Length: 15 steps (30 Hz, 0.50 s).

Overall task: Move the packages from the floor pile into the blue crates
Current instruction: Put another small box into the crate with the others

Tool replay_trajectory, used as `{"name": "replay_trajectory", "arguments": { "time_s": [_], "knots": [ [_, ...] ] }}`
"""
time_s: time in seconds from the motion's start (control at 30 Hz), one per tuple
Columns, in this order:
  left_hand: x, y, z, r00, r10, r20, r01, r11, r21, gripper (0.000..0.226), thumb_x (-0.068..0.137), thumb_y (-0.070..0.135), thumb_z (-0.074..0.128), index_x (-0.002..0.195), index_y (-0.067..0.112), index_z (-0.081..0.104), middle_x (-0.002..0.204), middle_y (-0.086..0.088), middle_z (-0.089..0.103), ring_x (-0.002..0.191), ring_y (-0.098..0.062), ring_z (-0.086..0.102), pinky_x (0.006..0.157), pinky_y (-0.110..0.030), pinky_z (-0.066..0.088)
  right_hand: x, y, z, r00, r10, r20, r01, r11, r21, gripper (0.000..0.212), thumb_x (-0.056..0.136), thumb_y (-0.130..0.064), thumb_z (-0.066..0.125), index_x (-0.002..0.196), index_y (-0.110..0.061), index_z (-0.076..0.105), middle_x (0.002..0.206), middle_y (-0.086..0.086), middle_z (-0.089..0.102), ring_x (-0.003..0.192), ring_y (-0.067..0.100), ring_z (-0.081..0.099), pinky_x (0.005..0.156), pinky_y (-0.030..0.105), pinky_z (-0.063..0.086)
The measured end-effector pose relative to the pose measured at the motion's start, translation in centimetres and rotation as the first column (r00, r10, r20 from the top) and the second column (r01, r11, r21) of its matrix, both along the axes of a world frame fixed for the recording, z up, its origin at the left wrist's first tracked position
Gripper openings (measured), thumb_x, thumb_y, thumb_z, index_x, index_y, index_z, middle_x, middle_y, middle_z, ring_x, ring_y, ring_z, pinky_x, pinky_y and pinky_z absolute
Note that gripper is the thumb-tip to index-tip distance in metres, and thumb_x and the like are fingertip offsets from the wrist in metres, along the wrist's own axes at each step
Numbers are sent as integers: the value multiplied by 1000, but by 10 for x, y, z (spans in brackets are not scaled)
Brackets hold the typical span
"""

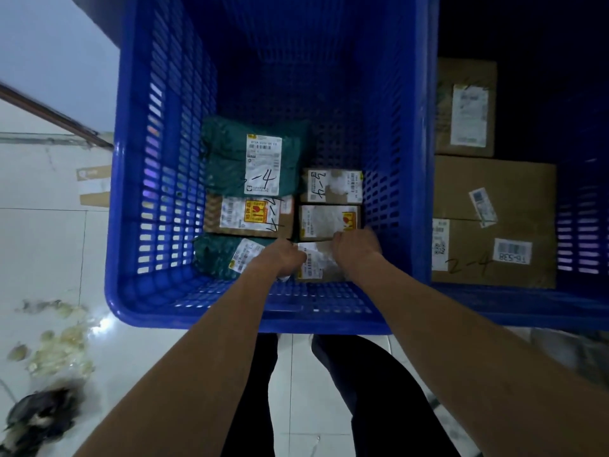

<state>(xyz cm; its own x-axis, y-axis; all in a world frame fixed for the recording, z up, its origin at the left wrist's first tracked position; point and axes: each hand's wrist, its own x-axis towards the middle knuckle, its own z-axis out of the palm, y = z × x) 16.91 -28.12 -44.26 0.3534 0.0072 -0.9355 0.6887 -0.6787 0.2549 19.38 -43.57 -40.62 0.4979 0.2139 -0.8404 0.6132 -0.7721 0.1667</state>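
Cardboard sits under both my hands: a small brown box (316,262) with a white label, low in the middle of the frame on the crate floor. My left hand (283,257) is curled on its left edge, fingers folded under so I cannot see their tips. My right hand (356,247) is closed over its upper right corner, knuckles up; how tightly it grips I cannot tell.

Just above that box lie two more small cardboard boxes (329,206), one behind the other, each with a white label and one with a yellow sticker. To their left is a flat cardboard parcel (250,216) with a yellow and red sticker and black marker writing. A green padded bag (230,153) rests above it toward the centre of the frame, and another green bag (217,255) lies beside my left wrist.

All of these rest on the bottom of the blue crate (158,159), whose slotted walls fill the upper middle of the frame. At the right edge a second blue crate (580,225) holds large brown cartons (514,199). White floor tiles (43,242) show at left, with debris at lower left.
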Motion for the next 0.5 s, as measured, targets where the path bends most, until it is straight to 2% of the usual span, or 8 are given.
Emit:
{"name": "replay_trajectory", "arguments": {
  "time_s": [0.07,0.13,0.27,0.33,0.4,0.47,0.5],
  "knots": [
    [3,-1,1,1000,-12,6,12,1000,-1,35,83,29,56,110,8,63,107,-12,67,93,-28,66,87,-42,57,-3,2,-5,996,-82,-29,83,996,27,43,99,-17,54,138,-6,41,133,12,58,118,27,58,85,36,45],
    [6,-2,5,999,-35,4,35,999,6,32,85,27,56,110,8,61,105,-11,66,92,-26,65,80,-36,55,-8,2,-13,979,-193,-66,196,980,42,50,98,-14,55,142,-2,35,136,15,56,119,30,58,82,37,46],
    [11,0,3,994,-110,11,109,993,48,19,92,20,52,95,4,62,87,-12,66,71,-21,60,60,-27,46,-11,0,-27,959,-236,-157,244,969,37,72,102,-19,48,155,6,6,148,25,43,126,38,52,98,45,50],
    [11,4,7,990,-138,35,136,989,56,23,93,21,51,100,3,63,91,-13,67,70,-20,60,55,-25,45,-9,3,-18,952,-243,-185,254,966,38,73,102,-18,47,156,6,3,148,25,43,125,38,53,97,45,50],
    [13,5,16,986,-161,41,158,985,67,32,94,25,53,115,3,62,110,-17,67,85,-26,64,63,-29,48,-4,5,-5,953,-228,-197,242,969,47,67,100,-16,50,155,2,15,145,18,46,122,33,54,91,43,49],
    [18,7,30,981,-188,38,184,979,90,40,96,28,53,124,1,60,123,-20,63,109,-34,62,83,-37,50,0,7,0,961,-153,-231,175,982,76,60,99,-20,52,153,-7,29,146,11,46,122,30,54,91,41,50],
    [20,7,38,981,-189,44,183,977,114,40,97,28,52,125,1,60,126,-20,63,115,-35,60,91,-39,49,1,6,-2,969,-120,-215,143,986,91,57,99,-22,53,151,-9,34,145,10,47,121,29,55,91,40,52]
  ]
}}
